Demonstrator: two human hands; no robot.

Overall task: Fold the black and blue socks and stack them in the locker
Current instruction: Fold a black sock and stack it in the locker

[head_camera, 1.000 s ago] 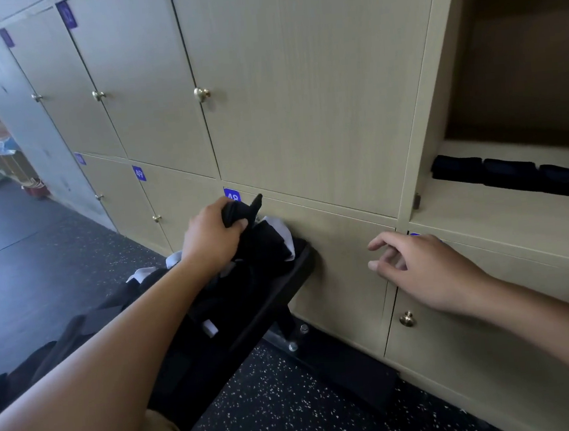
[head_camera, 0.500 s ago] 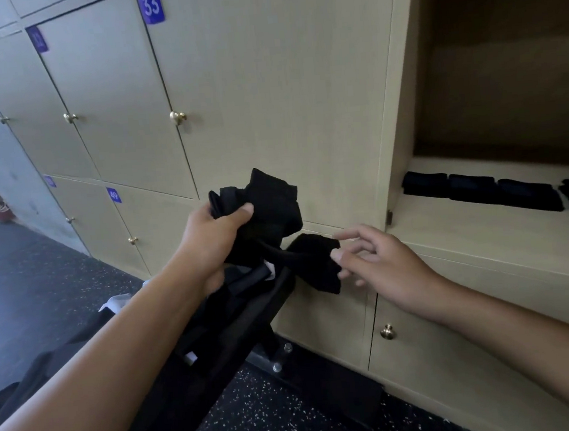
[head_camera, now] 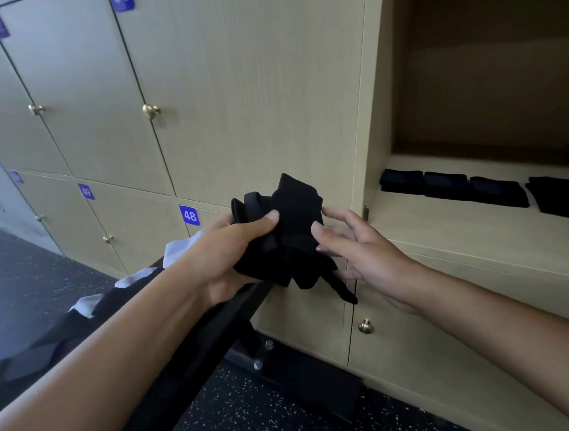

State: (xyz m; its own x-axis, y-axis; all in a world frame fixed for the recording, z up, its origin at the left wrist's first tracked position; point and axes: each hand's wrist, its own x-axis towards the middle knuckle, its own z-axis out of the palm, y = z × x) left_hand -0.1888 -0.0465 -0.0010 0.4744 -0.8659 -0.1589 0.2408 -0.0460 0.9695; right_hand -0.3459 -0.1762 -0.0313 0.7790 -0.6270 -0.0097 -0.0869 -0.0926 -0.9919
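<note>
A: Moved since a moment back: right hand (head_camera: 358, 250) in from the lower locker door, now up against the crumpled black sock bundle (head_camera: 288, 235). Bundle lifted clear of the pile, up in front of door 48.

B: Grip?

A: Left hand (head_camera: 231, 251) wrapped round the bundle, thumb over the top, fingers curled under. Right hand looser: fingers spread and lightly bent, thumb and fingertips touching the bundle's right side. A pinch or only a touch? Cannot tell.

B: And the bundle itself?

A: Held in the air, middle of the scene, just left of the open pale wooden locker compartment (head_camera: 484, 232). Still bunched, one loose end hanging down. Not folded yet.

B: Done so far?

A: Four folded dark socks (head_camera: 452, 187) lying in a row on the compartment shelf, far right, side by side and flat. Black or dark blue, too dim to say.

B: Left?

A: Probably plenty. A heap of dark clothing with white pieces (head_camera: 88, 308) on the black bench (head_camera: 217, 324) at near left, under the left forearm. Next, most likely: sorting out this bundle, folding, then over to the shelf beside or on the row.
</note>
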